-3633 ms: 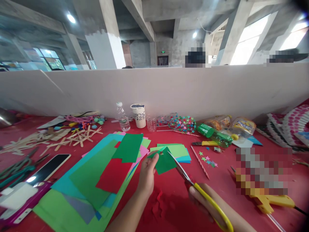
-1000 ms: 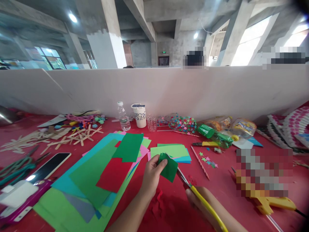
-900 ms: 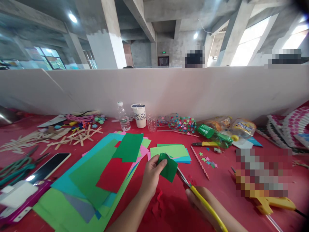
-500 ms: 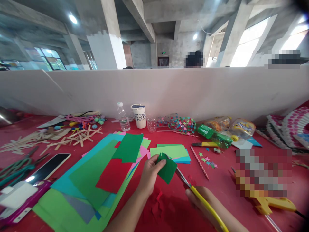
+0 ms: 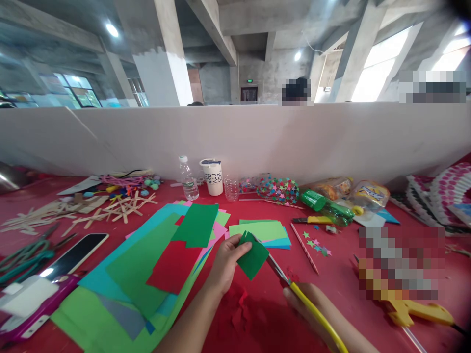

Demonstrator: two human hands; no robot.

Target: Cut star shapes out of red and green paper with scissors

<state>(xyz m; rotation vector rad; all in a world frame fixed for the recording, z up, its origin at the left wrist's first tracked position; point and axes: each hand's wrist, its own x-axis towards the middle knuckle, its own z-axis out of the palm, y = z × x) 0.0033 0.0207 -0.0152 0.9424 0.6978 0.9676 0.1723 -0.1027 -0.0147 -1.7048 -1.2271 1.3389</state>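
Note:
Pinched between thumb and fingers of my left hand (image 5: 231,262) is a small dark green piece of paper (image 5: 253,260), with a slit in its upper edge. My right hand (image 5: 307,304) is closed around the yellow-handled scissors (image 5: 278,269). Their metal blades reach up along the right edge of the paper; how far the blades part there is hard to make out. Below the hands lie red paper scraps (image 5: 241,314) on the red table. Left of my left hand spreads a pile of coloured paper sheets (image 5: 136,269), green, blue, red and pink.
Smaller light green and blue sheets (image 5: 259,230) lie just beyond my hands. A yellow glue gun (image 5: 415,309) rests at right, near a striped straw (image 5: 305,247) and a utility knife (image 5: 314,220). A water bottle (image 5: 189,181) and cup (image 5: 212,177) stand by the white partition (image 5: 235,142).
My left hand and the green paper have shifted very slightly left. My right hand and the scissors stay almost where they were.

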